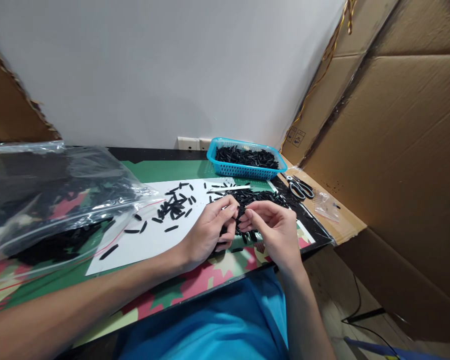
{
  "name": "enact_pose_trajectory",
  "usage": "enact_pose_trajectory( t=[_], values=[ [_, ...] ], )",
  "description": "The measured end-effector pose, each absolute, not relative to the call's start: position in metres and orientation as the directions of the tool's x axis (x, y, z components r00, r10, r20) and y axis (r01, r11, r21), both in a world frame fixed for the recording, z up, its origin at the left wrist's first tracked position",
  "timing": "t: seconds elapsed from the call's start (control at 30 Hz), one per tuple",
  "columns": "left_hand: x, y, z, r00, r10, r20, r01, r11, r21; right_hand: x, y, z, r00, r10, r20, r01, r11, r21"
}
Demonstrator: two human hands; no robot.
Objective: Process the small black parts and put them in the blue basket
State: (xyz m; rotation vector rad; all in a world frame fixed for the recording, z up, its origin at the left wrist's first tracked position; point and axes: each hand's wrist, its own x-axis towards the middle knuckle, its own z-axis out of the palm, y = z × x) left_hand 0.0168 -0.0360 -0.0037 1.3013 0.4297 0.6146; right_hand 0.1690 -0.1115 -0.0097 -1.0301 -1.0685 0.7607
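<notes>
My left hand [216, 224] is closed, its thumb and fingers pinching a small black strip [241, 212]. From the other side my right hand [272, 225] pinches at the same strip with thumb and forefinger, the other fingers curled. Both hands are just above a heap of small black strips [262, 197] on the table; part of the heap is hidden behind them. More loose black strips [174, 206] lie scattered on a white sheet [135, 242] to the left. A thin white stick [230, 188] rests at the heap's far edge.
A blue basket [243, 171] full of black strips stands at the back. Black-handled scissors [300, 189] and a small clear bag [326, 206] lie to the right. A large clear zip bag [56, 200] covers the left side. Cardboard [405, 150] walls the right.
</notes>
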Motion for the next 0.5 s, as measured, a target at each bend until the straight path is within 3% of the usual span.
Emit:
enact_pose_trajectory(
  t=[0.5],
  values=[
    [0.0151, -0.0371, -0.0065, 0.765, 0.641, 0.061, -0.179, 0.12, 0.977, 0.1691, -0.1127, -0.01, 0.304, 0.892, 0.333, -0.036, 0.36, -0.932]
  ],
)
